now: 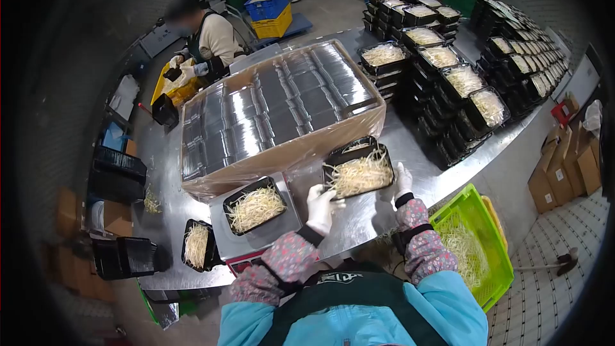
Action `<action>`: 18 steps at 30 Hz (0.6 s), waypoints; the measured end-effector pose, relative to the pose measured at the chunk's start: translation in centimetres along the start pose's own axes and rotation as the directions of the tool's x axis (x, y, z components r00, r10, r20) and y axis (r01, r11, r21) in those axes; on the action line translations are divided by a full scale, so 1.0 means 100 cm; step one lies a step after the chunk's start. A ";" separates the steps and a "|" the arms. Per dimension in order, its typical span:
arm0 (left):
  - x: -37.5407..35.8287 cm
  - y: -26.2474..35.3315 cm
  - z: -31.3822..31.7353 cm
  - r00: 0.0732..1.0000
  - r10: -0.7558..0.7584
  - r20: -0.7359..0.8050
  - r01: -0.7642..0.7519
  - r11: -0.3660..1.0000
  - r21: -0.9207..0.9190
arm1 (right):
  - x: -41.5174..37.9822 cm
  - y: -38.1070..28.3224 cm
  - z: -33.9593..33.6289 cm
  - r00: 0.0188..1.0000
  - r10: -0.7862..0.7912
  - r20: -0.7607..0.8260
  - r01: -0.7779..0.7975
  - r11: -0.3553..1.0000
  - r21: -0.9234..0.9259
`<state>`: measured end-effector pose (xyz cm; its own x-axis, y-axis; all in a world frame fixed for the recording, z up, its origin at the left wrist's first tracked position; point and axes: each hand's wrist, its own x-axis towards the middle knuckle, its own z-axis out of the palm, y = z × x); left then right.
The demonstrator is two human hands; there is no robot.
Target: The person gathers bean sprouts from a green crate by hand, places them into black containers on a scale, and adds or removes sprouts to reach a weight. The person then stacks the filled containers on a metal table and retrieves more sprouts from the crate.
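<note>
A black tray of bean sprouts (360, 176) is held between my white-gloved hands above the metal table, tilted. My left hand (322, 208) is closed at its left front corner, with the fingertips by the sprouts. At the right edge, my right hand (403, 181) grips the side; part of its fingers is hidden. Just behind is another black tray (357, 148) with sprouts, partly covered by the held one. To the left, a filled sprout tray (256, 208) rests on a scale (287, 216). Beside the scale lies a smaller-looking tray (196, 245) of sprouts.
A large carton (288, 148) of plastic-wrapped black trays stands behind my hands. Stacked filled trays (442, 57) rise at the right. A green crate (506, 269) with loose sprouts is beside me. Empty black trays (125, 257) sit left. A co-worker (214, 38) handles a tray across the table.
</note>
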<state>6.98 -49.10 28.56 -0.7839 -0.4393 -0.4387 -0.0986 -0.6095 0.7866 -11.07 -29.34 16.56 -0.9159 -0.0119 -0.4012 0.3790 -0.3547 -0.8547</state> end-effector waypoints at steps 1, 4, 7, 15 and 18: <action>0.022 -0.011 0.016 0.998 0.039 -0.052 -0.040 0.999 -0.010 | 0.000 -0.011 -0.008 0.999 -0.006 0.040 0.005 1.000 0.030; 0.083 -0.040 0.034 0.976 0.200 -0.090 -0.202 0.979 -0.011 | -0.008 -0.048 -0.008 0.998 0.004 0.059 0.003 0.994 -0.106; 0.100 -0.052 0.036 0.970 0.207 -0.127 -0.200 0.978 0.062 | 0.002 -0.057 -0.007 0.948 -0.286 0.137 0.317 0.860 -0.399; 0.089 -0.022 0.049 0.582 0.681 0.443 -0.476 -0.156 0.865 | 0.003 -0.068 0.088 0.542 -0.388 0.745 0.753 -0.169 -0.636; 0.099 -0.019 0.055 0.744 0.437 0.506 -0.344 -0.399 0.850 | -0.008 -0.046 0.102 0.496 -0.111 0.861 0.826 -0.243 -0.508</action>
<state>-3.96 -48.62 25.09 -0.9361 -0.2595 0.2375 -0.2124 0.9552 0.2063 -13.40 -37.25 24.14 -0.6106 -0.7713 0.1794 -0.7819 0.5514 -0.2908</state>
